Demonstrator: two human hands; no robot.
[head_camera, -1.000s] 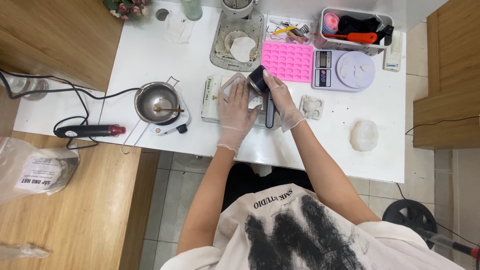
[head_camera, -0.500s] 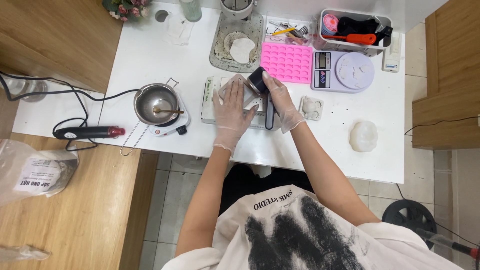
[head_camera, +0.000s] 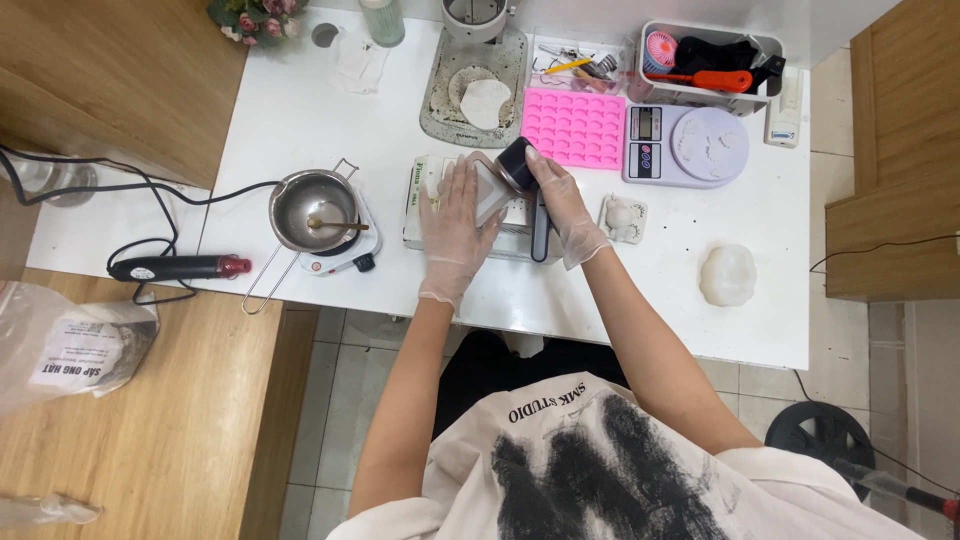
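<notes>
Seen from overhead, a person in clear gloves works at a white table (head_camera: 300, 110), both forearms reaching up from the near edge at 6 o'clock. The left hand (head_camera: 457, 225) lies flat, fingers spread and pointing to 12 o'clock, pressing on a pale tray (head_camera: 420, 205) at the table's middle. The right hand (head_camera: 565, 205) is bent at the wrist, its fingers closed around a black tool (head_camera: 520, 165) whose head sits at the tray's upper right corner; a dark handle (head_camera: 541, 225) runs down under the palm toward 6 o'clock.

Room is tight at 12 o'clock: a pink mould (head_camera: 575, 127) lies just beyond the tool, with a grey slab (head_camera: 440, 100) bearing a white disc (head_camera: 485, 100) beside it. At 2 o'clock stands a kitchen scale (head_camera: 690, 147), and behind it a bin (head_camera: 770, 60) of tools at the far edge. A small white casting (head_camera: 625, 217) sits just right of the right hand at 3 o'clock, and a larger white lump (head_camera: 727, 273) lies well apart at 4 o'clock, with bare tabletop around it. At 9 o'clock a steel pot (head_camera: 305, 205) rests on a small hotplate (head_camera: 335, 255) near the left hand, and a heat gun (head_camera: 175, 267) lies at the table's left edge with its cord looping away. The near edge below the tray stays open.
</notes>
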